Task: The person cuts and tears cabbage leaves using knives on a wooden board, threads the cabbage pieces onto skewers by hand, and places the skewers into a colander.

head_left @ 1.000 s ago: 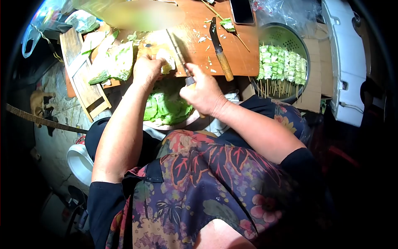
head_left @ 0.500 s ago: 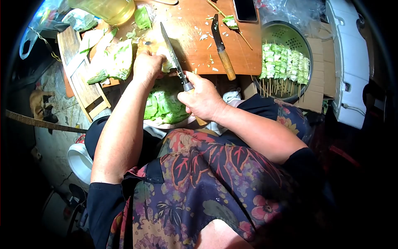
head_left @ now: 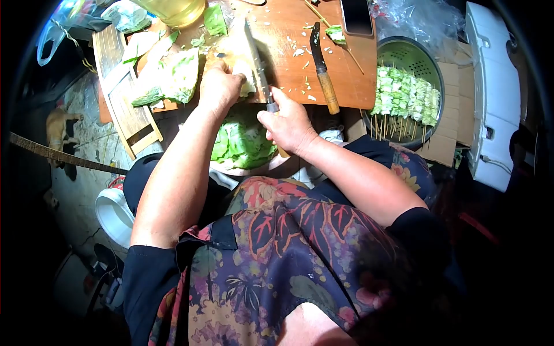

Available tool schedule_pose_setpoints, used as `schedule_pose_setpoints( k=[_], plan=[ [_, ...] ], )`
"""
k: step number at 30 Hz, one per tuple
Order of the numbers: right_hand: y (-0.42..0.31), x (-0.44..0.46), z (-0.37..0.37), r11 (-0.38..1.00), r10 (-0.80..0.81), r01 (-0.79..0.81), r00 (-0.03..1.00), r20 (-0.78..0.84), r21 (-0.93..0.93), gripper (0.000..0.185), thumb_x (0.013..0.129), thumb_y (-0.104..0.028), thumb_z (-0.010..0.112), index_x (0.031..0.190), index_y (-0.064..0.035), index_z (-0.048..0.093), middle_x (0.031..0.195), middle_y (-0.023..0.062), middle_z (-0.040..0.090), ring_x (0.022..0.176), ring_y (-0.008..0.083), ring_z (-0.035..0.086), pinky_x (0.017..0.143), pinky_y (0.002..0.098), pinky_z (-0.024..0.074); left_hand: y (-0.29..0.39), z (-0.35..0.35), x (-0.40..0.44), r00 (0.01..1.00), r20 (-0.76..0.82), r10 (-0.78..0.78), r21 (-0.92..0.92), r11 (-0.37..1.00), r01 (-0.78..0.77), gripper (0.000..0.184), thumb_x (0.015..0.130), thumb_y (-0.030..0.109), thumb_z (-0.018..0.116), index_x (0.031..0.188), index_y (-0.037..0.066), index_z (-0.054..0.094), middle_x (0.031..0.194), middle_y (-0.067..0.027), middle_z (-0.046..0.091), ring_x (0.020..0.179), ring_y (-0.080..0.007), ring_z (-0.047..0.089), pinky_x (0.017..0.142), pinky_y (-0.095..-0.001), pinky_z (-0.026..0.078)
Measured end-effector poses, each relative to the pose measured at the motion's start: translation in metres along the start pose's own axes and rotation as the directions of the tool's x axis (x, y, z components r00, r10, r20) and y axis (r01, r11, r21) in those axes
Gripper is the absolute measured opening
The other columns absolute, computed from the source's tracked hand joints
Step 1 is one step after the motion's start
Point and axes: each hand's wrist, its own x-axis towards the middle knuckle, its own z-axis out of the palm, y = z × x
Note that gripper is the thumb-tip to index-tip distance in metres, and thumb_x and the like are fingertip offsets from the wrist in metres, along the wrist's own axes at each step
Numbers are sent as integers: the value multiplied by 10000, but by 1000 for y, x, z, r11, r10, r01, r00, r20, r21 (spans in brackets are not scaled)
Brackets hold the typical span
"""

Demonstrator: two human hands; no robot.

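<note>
My right hand [head_left: 291, 124] is closed round the wooden handle of a long knife [head_left: 254, 55], whose blade points away from me over the table edge. Just left of the blade, my left hand [head_left: 222, 89] has its fingers curled on a pale piece of cabbage [head_left: 248, 81], partly hidden by the hand. Below both hands, cut green cabbage leaves [head_left: 241, 143] fill a bowl in front of my lap. A larger chunk of cabbage [head_left: 176, 78] lies on the board to the left of my left hand.
On the wooden table [head_left: 346, 63] lie a second knife [head_left: 326, 86], a phone [head_left: 357, 16], a thin stick and cabbage scraps. To the right, a metal colander [head_left: 430, 60] holds several cabbage skewers [head_left: 405, 95]. A yellowish container [head_left: 179, 8] stands at the back left, and a white bucket [head_left: 112, 216] on the floor.
The view has shifted, so everything sits slightly farther right. The knife blade has turned a little straighter away from me, and its face shows brighter. Both hands keep their hold.
</note>
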Motion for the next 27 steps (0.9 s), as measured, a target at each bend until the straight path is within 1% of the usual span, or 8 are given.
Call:
schedule_pose_setpoints(
  k=[2, 6, 11, 15, 18, 22, 24, 27],
  plan=[
    [-17, -3, -7, 990, 57, -54, 998, -13, 134, 457, 771, -97, 527, 1217, -6, 484, 636, 62, 549, 499, 143, 536, 506, 299, 465, 1, -3, -2, 992, -31, 125, 97, 988, -121, 286, 753, 75, 617, 1029, 5, 587, 835, -125, 637, 689, -211, 630, 599, -315, 535],
    [-20, -2, -21, 997, -46, 48, 999, 26, -53, 537, 797, -104, 556, 1302, 9, 413, 683, 21, 546, 480, 84, 517, 464, 236, 448, 12, -10, -4, 940, -18, 342, 170, 927, -334, 393, 734, 31, 578, 1125, 60, 599, 955, -129, 659, 831, -223, 639, 751, -309, 515],
    [-14, -15, -24, 988, 5, 7, 997, 72, -157, 564, 789, -106, 547, 1323, 10, 408, 632, 39, 542, 490, 96, 517, 499, 254, 444, 19, -12, -6, 952, -47, 302, 37, 953, -301, 541, 721, 6, 645, 1235, 107, 512, 1037, -137, 649, 898, -219, 634, 811, -319, 505],
    [-14, -28, -27, 964, -2, 27, 996, 93, -265, 586, 770, -109, 542, 1327, 12, 405, 629, 90, 567, 525, 140, 539, 551, 303, 455, 17, -9, -2, 881, -297, 368, 194, 927, -321, 419, 756, 58, 698, 1138, 29, 527, 904, -88, 665, 819, -200, 636, 783, -310, 519],
    [-17, -33, -30, 936, 33, 6, 994, 105, -352, 587, 770, -112, 541, 1328, 10, 404, 625, 101, 565, 555, 143, 556, 567, 312, 457, 11, -11, 2, 997, -66, 39, -65, 997, -43, 273, 800, 112, 691, 1024, 16, 570, 843, -58, 652, 734, -152, 619, 696, -291, 527],
    [-30, -36, -34, 928, 45, 2, 992, 118, -373, 582, 773, -123, 540, 1323, 10, 407, 641, 143, 580, 581, 199, 586, 586, 340, 463, 20, -14, -6, 999, -37, 35, -121, 992, -39, 326, 778, 157, 710, 1033, 4, 573, 904, -123, 657, 701, -208, 664, 624, -312, 536],
    [-43, -40, -37, 882, 110, -5, 975, 194, -472, 579, 778, -143, 515, 1306, 59, 393, 955, 286, 619, 917, 375, 616, 833, 413, 474, 13, -11, 1, 995, -50, 90, -114, 989, -95, 310, 781, 149, 699, 1028, 7, 576, 885, -118, 660, 677, -204, 664, 600, -308, 534],
    [-24, -39, -32, 878, -66, 124, 988, 138, -463, 563, 776, -141, 542, 1304, 12, 420, 712, 232, 602, 688, 336, 619, 675, 395, 481, 17, -10, -2, 990, -71, 126, -113, 985, -133, 249, 770, 95, 675, 993, 21, 595, 853, -92, 671, 702, -172, 646, 644, -288, 510]
  ],
)
